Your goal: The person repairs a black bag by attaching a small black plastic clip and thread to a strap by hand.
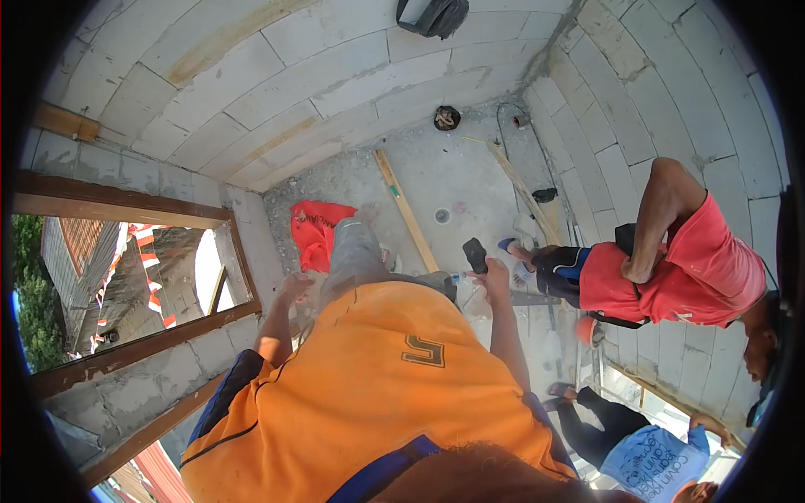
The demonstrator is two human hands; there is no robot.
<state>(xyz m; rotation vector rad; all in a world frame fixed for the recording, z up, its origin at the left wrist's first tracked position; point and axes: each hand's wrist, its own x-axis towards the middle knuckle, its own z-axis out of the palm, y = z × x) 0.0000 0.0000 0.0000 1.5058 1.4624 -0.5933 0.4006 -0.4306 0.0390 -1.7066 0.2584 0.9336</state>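
My right hand is closed around a dark, rounded-cornered phone, held out beside my body over the grey floor. My left hand hangs at my other side, near the red bag on the floor. Its fingers are loosely bent and apart, and I see nothing in them. My orange shirt fills the middle of the view, with one grey trouser leg beyond it.
Wooden battens lie on the floor, with a dark bucket by the far block wall. A person in a red shirt stands at right; another in a light blue shirt is lower right. A window frame is at left.
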